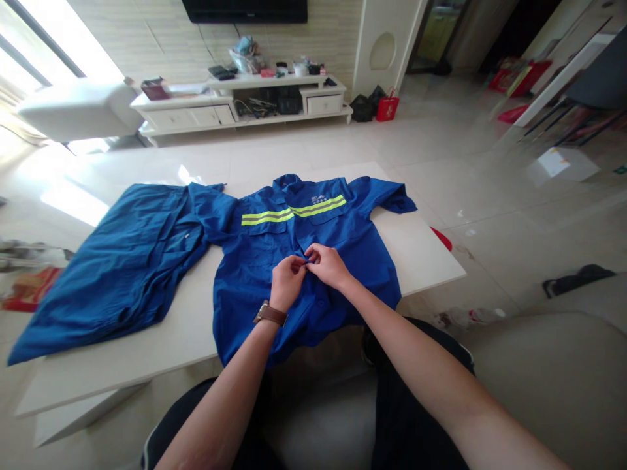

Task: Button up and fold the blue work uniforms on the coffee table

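Observation:
A blue work shirt [255, 251] with a yellow-green reflective stripe [318, 207] across the chest lies spread on the white table, its collar pointing away from me. My left hand [288, 279], with a brown-strapped watch [270, 314] on the wrist, pinches the shirt's front edge below the stripe. Right beside it, my right hand [327, 264] pinches the same front placket, and the fingertips of both hands nearly meet. Whether a button sits between the fingers is too small to make out. Another blue garment [122, 254], folded, lies left of the shirt and touches its sleeve.
The white table [191, 333] stands before my knees. Beyond it is a low TV cabinet [186, 117] with bags and small items on top. A red bag [386, 108] stands on the floor at its right. A grey sofa [548, 352] is at my right.

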